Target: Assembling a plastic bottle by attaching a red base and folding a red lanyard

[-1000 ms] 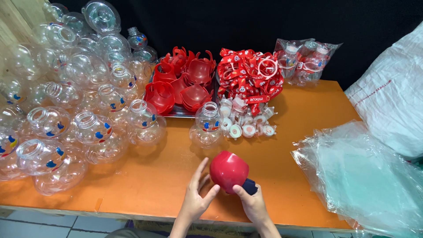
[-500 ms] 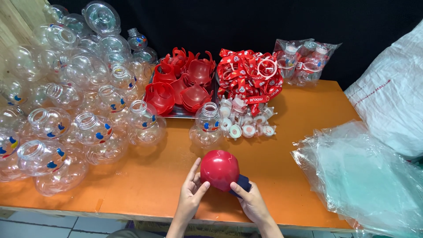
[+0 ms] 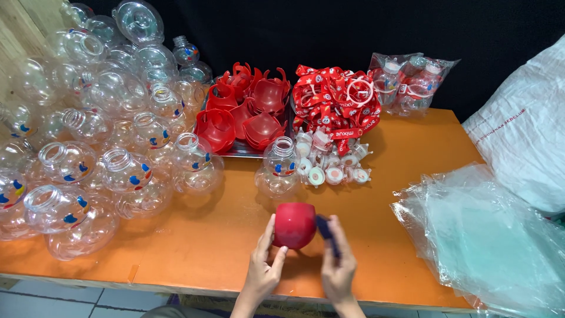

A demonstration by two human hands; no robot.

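Observation:
My left hand and my right hand hold a round red plastic shell between them, just above the orange table near its front edge. The left fingers cup the shell's lower left side. The right hand also pinches a small dark blue piece against the shell's right side. A single clear round bottle stands just behind the shell.
A big heap of clear round bottles fills the left. A tray of red shells, a pile of red straps and several white caps lie at the back. Bagged bottles, clear plastic bags and a white sack sit on the right.
The red shell has been turned between my hands and shifted slightly left. The dark blue piece now shows more at its right side.

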